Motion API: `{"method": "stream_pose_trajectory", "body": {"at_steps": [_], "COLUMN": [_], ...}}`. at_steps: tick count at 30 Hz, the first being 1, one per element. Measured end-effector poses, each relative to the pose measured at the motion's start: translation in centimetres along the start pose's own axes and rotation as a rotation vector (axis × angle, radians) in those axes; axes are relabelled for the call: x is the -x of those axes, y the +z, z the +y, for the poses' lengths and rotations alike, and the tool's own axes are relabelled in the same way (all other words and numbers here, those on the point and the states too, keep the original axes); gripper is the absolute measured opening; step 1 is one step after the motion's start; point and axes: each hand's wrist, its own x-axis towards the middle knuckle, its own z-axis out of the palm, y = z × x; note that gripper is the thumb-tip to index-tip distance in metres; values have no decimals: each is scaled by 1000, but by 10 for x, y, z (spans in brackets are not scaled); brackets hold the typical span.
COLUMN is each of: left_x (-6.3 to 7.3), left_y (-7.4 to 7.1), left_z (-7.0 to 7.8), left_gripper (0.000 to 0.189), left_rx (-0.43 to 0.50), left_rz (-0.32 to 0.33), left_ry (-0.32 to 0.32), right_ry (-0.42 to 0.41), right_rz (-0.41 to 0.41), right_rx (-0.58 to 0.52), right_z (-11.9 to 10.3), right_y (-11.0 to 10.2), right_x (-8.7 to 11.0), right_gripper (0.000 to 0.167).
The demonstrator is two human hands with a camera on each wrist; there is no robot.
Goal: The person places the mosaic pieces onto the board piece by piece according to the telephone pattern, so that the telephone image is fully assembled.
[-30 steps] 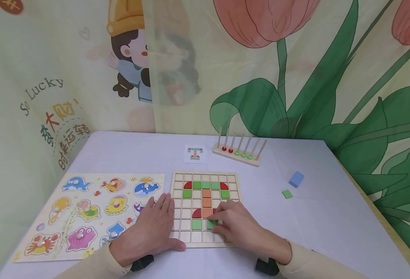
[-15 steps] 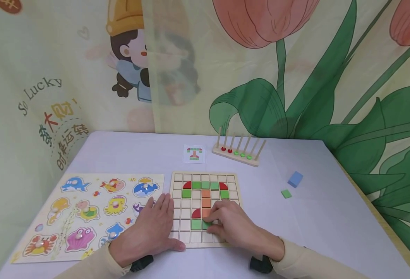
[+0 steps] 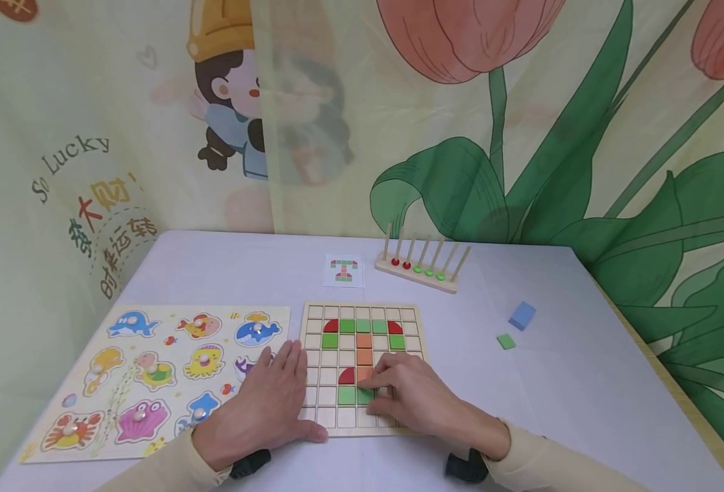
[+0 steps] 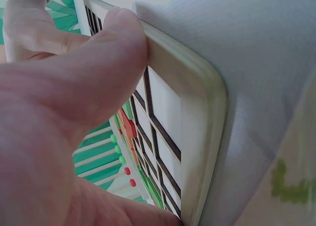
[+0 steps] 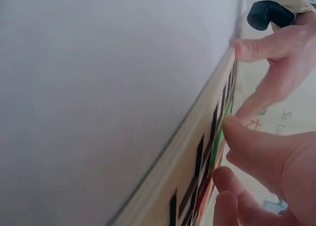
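Observation:
A wooden grid board (image 3: 327, 417) lies on the table with red, green and orange tiles forming a T-like figure. My right hand (image 3: 413, 393) pinches a green square tile (image 3: 364, 396) between thumb and index finger, beside another green tile (image 3: 346, 395) low on the grid. That hand hides part of the board's right side. My left hand (image 3: 269, 396) rests flat along the board's left edge, its thumb (image 4: 121, 43) against the near rim. In the right wrist view, the right thumb (image 5: 237, 132) and fingertips meet the board's surface.
A sea-animal knob puzzle (image 3: 171, 417) lies left, partly under my left hand. Behind the grid are a pattern card (image 3: 343, 271) and a pegged stand (image 3: 420, 275) with red and green beads. To the right lie a blue block (image 3: 523, 316) and a loose green tile (image 3: 506, 341).
My right hand has shifted slightly left with the green tile, which now sits close against the neighbouring green tile. My left hand has stayed in place.

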Motion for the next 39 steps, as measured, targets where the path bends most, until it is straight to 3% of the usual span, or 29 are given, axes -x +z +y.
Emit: {"method": "stream_pose_trajectory", "body": {"at_steps": [7, 19, 26, 34, 39], "left_x": [1, 2, 2, 1, 2], "left_y": [0, -1, 0, 0, 0], "left_z": [0, -1, -1, -2, -1], "left_gripper": [122, 121, 120, 121, 121], "left_rx": [15, 53, 55, 55, 59], "left_rz": [5, 9, 18, 18, 17], "left_ry": [5, 5, 15, 14, 17], "right_ry": [106, 357, 536, 626, 626], "right_rz": [42, 263, 304, 318, 341], "right_rx": [-82, 118, 121, 149, 170], "right_z": [14, 61, 87, 113, 122], "right_y": [-16, -54, -68, -73, -76], "right_x": [14, 51, 76, 90, 95], "right_gripper": [35, 34, 35, 42, 42]}}
